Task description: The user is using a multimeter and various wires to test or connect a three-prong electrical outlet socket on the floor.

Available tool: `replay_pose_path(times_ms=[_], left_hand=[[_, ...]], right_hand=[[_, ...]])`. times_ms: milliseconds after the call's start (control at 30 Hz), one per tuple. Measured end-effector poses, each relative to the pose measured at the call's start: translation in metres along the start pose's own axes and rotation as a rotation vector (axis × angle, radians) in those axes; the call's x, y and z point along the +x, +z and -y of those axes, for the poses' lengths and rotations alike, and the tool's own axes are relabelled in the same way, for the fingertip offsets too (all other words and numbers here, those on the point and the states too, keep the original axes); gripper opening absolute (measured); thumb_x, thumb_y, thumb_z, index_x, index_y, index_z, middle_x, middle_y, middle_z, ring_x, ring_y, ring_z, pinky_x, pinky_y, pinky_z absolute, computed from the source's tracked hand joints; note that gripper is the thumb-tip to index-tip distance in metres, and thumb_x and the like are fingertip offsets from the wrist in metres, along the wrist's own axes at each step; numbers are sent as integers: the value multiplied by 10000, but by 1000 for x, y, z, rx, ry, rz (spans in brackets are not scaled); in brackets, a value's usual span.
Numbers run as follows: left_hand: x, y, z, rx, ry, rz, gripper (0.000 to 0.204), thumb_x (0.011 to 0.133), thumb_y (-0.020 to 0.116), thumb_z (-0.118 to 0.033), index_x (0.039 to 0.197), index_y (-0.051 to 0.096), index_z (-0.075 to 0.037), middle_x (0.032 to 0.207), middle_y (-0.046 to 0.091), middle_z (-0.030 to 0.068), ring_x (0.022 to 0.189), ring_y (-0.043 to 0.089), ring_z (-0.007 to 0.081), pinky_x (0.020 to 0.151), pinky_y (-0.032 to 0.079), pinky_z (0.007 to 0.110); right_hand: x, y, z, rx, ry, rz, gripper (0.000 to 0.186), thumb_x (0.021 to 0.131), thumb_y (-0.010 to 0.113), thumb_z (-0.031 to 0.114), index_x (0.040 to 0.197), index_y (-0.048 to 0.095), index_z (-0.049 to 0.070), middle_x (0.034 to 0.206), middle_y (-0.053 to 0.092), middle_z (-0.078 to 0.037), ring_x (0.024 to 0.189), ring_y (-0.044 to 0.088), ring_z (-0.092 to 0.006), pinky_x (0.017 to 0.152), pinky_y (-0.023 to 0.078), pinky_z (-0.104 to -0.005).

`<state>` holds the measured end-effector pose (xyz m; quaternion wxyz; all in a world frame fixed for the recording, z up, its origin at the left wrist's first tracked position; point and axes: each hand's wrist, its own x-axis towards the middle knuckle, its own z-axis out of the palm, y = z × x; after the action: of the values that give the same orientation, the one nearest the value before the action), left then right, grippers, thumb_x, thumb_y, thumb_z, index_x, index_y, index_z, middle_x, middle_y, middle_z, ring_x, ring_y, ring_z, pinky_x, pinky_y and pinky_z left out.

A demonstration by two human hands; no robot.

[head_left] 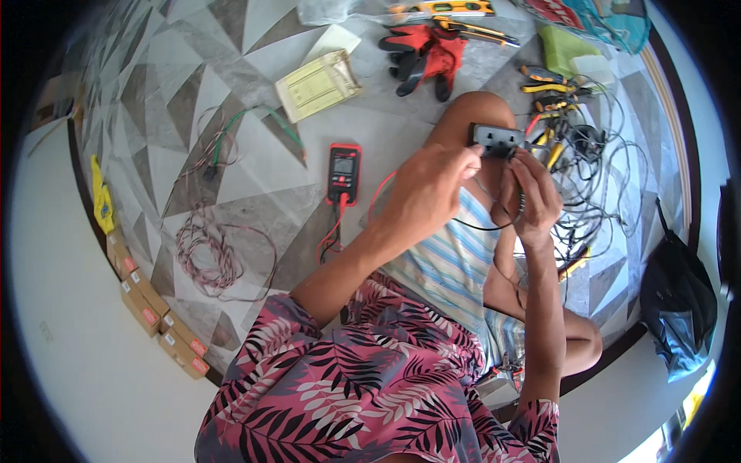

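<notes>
A black power socket strip point(494, 137) rests on my raised bare knee. My left hand point(440, 185) is at its lower left corner, fingers pinched on something too small to make out. My right hand point(538, 197) pinches a black lead point(485, 227) just below the socket's right side. A red and black multimeter point(343, 170) lies on the floor to the left, with its red and black leads trailing from its lower end. A red wire point(378, 189) runs up toward my hands.
Around me on the tiled floor point(147, 100) lie red-black gloves point(424, 54), a yellow booklet point(316, 85), coiled wires point(208, 255), pliers point(548, 88), tangled cables point(610, 170) and a yellow level point(444, 9). Cardboard boxes point(140, 309) line the left edge; a black bag point(671, 293) is at right.
</notes>
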<state>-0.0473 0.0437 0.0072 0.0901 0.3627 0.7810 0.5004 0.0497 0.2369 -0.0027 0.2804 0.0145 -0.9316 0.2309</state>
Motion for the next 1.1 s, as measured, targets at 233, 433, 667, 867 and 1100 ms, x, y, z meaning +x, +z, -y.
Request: replay_pose_path(times_ms=[233,433,667,867,1100], left_hand=[[3,-18,8,-464,-324,171,88,1001,633,-33,1072,636,19,1038,689,78,935,645,113,840,537,268],[-1,-17,16,-579,-410,207,166,1024,642,-105,1117,641,33,1063,680,82,995,626,114,921,514,270],[-3,-21,19,-522,-390,247,231,1033,643,-159,1152,676,37,1124,656,71,1012,609,116,901,504,268],[-9,-16,28,-500,-425,149,191,982,707,-117,1121,717,14,1049,699,69,937,647,111,825,523,250],[-16,-25,35,-343,-402,119,201,928,768,-106,1082,732,17,981,746,95,901,702,139,814,555,273]], right_hand=[[1,7,1,3,-24,-5,333,736,814,-18,1051,710,2,1076,708,-132,920,745,-295,712,614,-354],[2,4,1,-18,-4,-12,316,741,821,2,1035,706,19,1059,705,-106,846,737,-264,649,594,-336],[4,4,1,-3,3,-17,320,748,815,-1,1044,698,21,1065,702,-105,849,736,-269,648,597,-340],[3,6,1,11,13,-27,342,746,807,-14,1066,689,17,1067,702,-104,882,738,-277,674,604,-347],[4,6,1,21,24,-28,337,747,801,-16,1062,686,18,1068,703,-105,899,738,-283,701,609,-350]])
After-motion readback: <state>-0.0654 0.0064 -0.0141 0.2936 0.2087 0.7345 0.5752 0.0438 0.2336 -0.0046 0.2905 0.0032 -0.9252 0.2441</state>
